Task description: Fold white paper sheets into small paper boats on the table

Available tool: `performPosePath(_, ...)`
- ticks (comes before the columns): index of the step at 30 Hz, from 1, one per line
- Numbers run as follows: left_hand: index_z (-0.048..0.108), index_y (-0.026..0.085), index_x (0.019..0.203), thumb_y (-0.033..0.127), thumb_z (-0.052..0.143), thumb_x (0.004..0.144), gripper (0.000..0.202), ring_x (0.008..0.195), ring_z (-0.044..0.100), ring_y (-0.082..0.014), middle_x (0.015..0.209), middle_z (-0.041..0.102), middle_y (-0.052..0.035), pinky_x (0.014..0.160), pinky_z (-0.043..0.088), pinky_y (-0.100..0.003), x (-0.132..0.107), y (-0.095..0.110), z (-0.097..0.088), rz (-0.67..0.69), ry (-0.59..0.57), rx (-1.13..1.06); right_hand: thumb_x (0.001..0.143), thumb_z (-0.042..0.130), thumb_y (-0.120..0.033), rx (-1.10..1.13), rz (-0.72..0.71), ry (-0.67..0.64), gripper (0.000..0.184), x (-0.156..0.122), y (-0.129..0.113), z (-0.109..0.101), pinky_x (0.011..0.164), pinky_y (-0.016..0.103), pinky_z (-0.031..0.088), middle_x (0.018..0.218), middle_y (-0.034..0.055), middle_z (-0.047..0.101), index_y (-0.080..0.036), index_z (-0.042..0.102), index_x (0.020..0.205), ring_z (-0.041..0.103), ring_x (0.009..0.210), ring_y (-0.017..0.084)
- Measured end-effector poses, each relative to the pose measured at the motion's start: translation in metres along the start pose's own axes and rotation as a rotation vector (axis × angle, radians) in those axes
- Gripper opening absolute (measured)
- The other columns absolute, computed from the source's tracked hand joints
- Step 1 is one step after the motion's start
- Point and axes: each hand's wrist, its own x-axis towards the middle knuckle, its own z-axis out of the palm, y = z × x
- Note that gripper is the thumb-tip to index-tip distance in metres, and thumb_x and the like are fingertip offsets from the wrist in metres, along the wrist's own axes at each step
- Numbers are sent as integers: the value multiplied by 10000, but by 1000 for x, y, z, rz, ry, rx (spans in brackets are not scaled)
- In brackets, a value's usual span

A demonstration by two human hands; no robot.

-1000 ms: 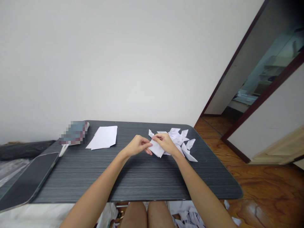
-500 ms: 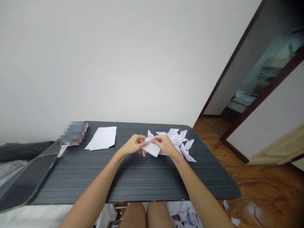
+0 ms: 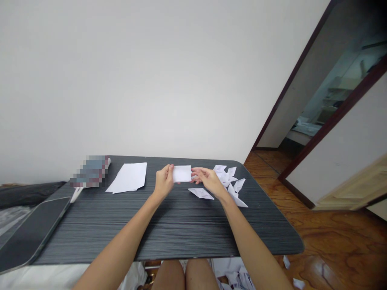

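Both my hands hold a small white folded paper rectangle (image 3: 182,173) above the dark striped table (image 3: 169,225). My left hand (image 3: 163,182) pinches its left end and my right hand (image 3: 207,180) pinches its right end. Just below my right hand a folded white paper boat (image 3: 202,193) lies on the table. Behind and to the right of that hand is a pile of several folded white paper pieces (image 3: 231,181).
A stack of flat white sheets (image 3: 128,177) lies at the back left. Beside it is a blurred-out object (image 3: 89,171) with a white handle. A dark tablet (image 3: 28,233) overhangs the left edge. Paper scraps (image 3: 242,278) litter the wooden floor under the table.
My hands lifted the paper off the pile and moved it left and up; it now shows as a flat rectangle. A folded boat now lies uncovered on the table.
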Motion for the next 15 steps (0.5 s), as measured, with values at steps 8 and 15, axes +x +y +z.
performPosePath(8,404,106,1070,460,398,789,452,469,587,-132,664,610,-48,340,363,-175,-9,9,14,2,-438,-422,733,450,-484,126,44,116,351,1,5,10,291,189,232,431,-10,523,-154,490,622,430,310,71)
performPosePath(15,449,135,1112,314,528,742,418,566,581,-106,958,597,-97,461,454,-205,-7,14,6,50,-404,-281,732,451,-464,78,56,120,332,-2,4,2,294,194,216,357,-44,432,-159,476,602,352,282,60)
